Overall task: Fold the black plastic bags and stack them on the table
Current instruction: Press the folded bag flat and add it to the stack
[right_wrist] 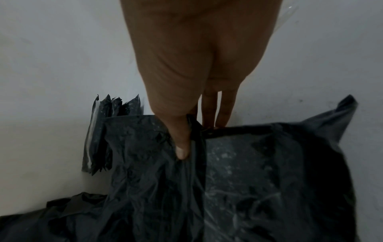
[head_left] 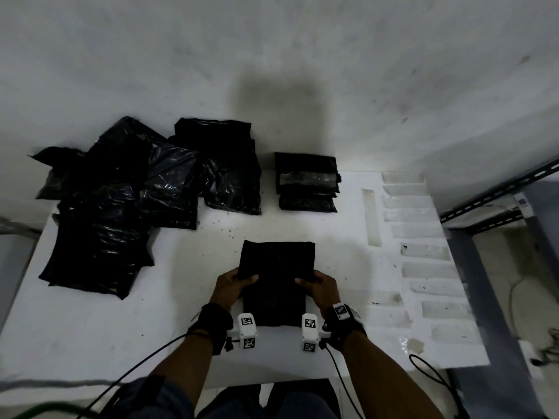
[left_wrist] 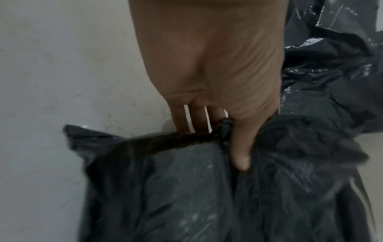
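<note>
A black plastic bag (head_left: 276,279) lies flat on the white table (head_left: 121,328) in front of me, folded into a narrow strip. My left hand (head_left: 234,284) pinches its left edge, thumb on top and fingers beneath (left_wrist: 240,157). On the other side my right hand (head_left: 319,285) pinches the right edge the same way (right_wrist: 182,149). A loose heap of unfolded black bags (head_left: 127,201) covers the table's back left. A small stack of folded bags (head_left: 307,182) sits at the back centre, also seen in the right wrist view (right_wrist: 103,131).
Several clear plastic strips (head_left: 423,237) lie in rows on the right part of the table. A grey metal frame (head_left: 490,201) stands off the right edge. Cables (head_left: 429,370) trail from both wrists. The white wall (head_left: 272,55) rises behind the table.
</note>
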